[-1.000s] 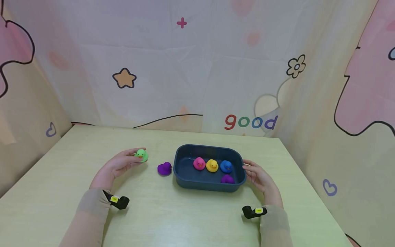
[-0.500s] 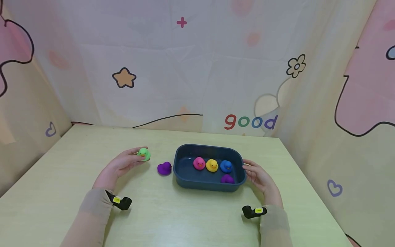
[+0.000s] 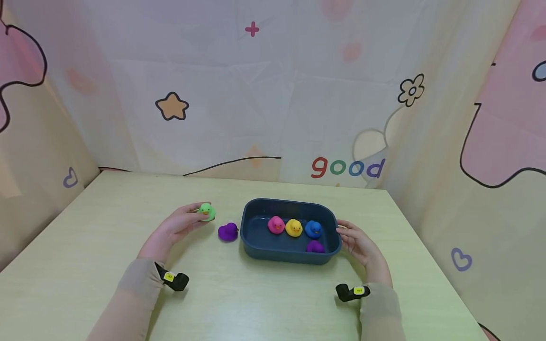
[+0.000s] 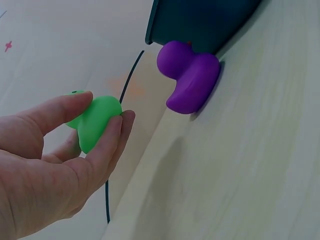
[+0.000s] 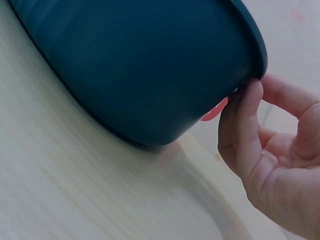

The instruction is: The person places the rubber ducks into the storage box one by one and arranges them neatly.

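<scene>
My left hand (image 3: 185,223) pinches a green rubber duck (image 3: 206,211) between thumb and fingers, held above the table. In the left wrist view, the green duck (image 4: 97,122) shows between the fingertips. Just right of it in the head view, a purple rubber duck (image 3: 228,232) sits on the table beside a dark blue tub (image 3: 283,255). Inside the tub are a pink duck (image 3: 276,225), a yellow duck (image 3: 294,228), a blue duck (image 3: 313,229) and another purple duck (image 3: 315,246), partly hidden by the wall. My right hand (image 3: 360,246) touches the tub's right rim with its fingertips.
The pale wooden table (image 3: 239,303) extends around the tub on all sides. A printed curtain (image 3: 222,118) rises behind the table's back edge and along both sides. A small black camera sits on each wrist.
My left hand has moved slowly right with the green duck, nearer the loose purple duck and the tub. The right hand and the tub have stayed where they were.
</scene>
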`<state>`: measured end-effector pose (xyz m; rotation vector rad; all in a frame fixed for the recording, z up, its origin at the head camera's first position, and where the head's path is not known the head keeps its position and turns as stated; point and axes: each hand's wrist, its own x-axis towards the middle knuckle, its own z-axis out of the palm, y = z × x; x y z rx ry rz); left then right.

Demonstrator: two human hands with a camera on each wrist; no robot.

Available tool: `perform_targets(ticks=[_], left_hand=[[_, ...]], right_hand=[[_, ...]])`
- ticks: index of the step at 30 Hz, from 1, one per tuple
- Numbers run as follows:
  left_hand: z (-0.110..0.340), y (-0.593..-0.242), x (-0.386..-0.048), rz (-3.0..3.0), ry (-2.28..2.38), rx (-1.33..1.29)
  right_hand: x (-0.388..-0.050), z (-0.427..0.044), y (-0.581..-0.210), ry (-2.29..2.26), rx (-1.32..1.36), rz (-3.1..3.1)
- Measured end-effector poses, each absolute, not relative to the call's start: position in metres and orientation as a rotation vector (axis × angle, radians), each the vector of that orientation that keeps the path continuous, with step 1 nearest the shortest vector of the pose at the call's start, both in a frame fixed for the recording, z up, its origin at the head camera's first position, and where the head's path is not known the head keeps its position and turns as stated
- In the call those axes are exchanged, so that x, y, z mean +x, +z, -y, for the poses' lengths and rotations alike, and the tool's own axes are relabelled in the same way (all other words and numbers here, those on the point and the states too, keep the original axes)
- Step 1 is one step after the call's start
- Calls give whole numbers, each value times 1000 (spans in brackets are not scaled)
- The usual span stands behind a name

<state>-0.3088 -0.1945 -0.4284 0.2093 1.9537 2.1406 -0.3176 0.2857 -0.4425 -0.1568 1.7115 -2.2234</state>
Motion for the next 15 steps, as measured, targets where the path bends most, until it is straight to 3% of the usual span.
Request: perform_targets(ticks=[15], left_hand=[[154, -414, -315, -1969, 2155, 195]], right_hand=[[-317, -286, -442, -2240, -140, -1697]])
